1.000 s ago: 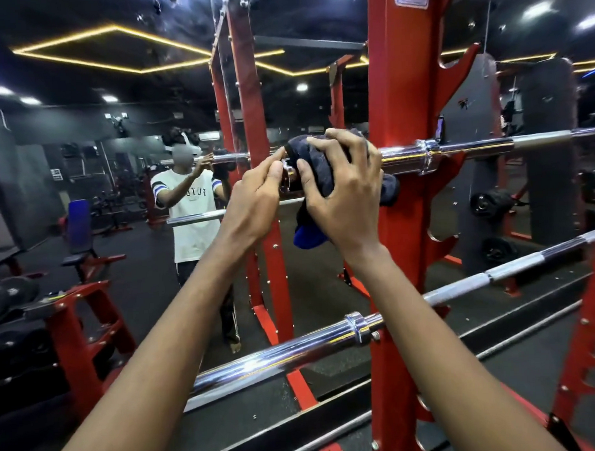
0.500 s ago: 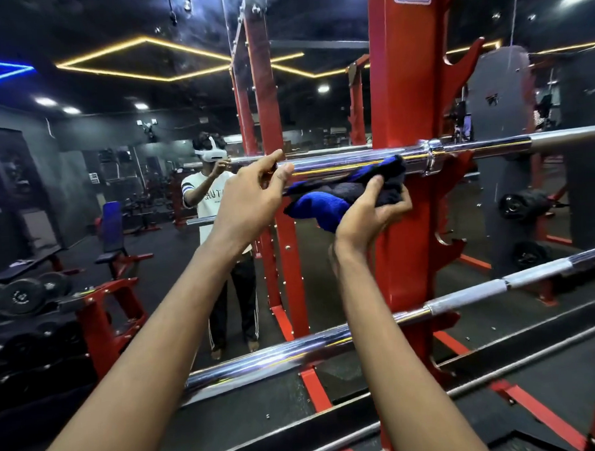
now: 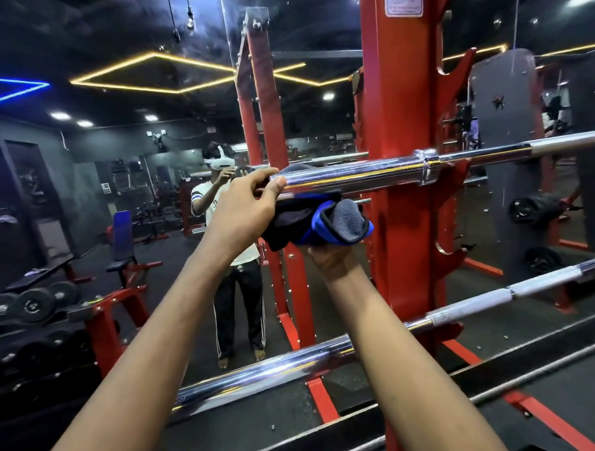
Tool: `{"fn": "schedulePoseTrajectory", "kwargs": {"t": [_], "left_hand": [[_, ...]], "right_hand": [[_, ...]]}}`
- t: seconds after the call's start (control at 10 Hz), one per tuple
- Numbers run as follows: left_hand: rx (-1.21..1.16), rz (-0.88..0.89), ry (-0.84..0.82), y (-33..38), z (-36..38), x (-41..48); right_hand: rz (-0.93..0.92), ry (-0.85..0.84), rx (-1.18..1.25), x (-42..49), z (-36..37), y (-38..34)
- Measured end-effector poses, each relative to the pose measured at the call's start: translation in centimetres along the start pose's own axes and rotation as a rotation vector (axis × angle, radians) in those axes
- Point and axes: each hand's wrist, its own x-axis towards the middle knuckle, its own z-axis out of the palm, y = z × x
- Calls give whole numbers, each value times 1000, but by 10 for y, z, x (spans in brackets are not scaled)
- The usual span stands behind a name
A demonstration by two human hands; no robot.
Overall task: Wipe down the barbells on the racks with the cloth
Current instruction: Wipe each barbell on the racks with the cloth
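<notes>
**Cloth held under the upper barbell's sleeve, left of the rack upright**

Two chrome barbells lie across the hooks of a red rack upright [image 3: 400,118]. The upper barbell [image 3: 389,172] runs about level, its thick sleeve sticking out past the upright's left edge. The lower barbell [image 3: 295,365] slopes down to the left, crossing behind both forearms.

The left hand [image 3: 244,207] grips the free end of the upper barbell's sleeve. Its fingers [image 3: 261,175] curl over the top of the chrome and the thumb tip presses on the near face.

The cloth [image 3: 318,221], blue-edged with a grey nap and darker folds, is bunched directly below that sleeve, between the left hand and the upright's left edge. Its top fold looks to touch the underside of the bar.

The right hand [image 3: 331,258] supports the cloth from beneath. Only the heel of the palm and the wrist show; the fingers are buried in the folds, so whether they are curled or flat cannot be told.

Behind the rack a mirror [image 3: 151,197] reflects the person. Black dumbbells [image 3: 30,305] sit on a stand at the far left.
</notes>
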Motion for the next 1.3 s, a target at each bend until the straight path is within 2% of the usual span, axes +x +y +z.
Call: {"fn": "schedulePoseTrajectory", "kwargs": {"t": [0.1, 0.2, 0.3, 0.4, 0.5, 0.6, 0.7, 0.8, 0.9, 1.0, 1.2, 1.3], "left_hand": [[21, 16, -44, 1, 10, -1], [29, 20, -50, 2, 16, -1], [34, 53, -8, 6, 21, -1], [2, 47, -25, 8, 19, 0], [17, 49, -34, 10, 19, 1], [88, 133, 56, 14, 25, -1], [211, 259, 126, 28, 39, 1], [339, 299, 115, 37, 49, 7], [465, 340, 121, 46, 62, 16], [529, 363, 135, 52, 66, 19], [646, 357, 126, 66, 78, 29], [624, 412, 73, 77, 93, 35]], "right_hand": [[39, -129, 206, 24, -7, 5], [-19, 38, 211, 32, -3, -4], [-278, 375, 46, 28, -7, -11], [-601, 662, -289, 19, -10, -11], [-1006, 715, -719, 14, -14, -17], [-1153, 667, -985, 10, -21, -24], [-1230, 588, -1270, 17, -34, -64], [-1173, 643, -1356, 23, -41, -97], [-1034, 640, -1515, 23, -42, -106], [-1058, 538, -1635, 19, -48, -99], [-1079, 582, -1716, 21, -59, -125], [-993, 434, -1869, 16, -55, -140]]}}
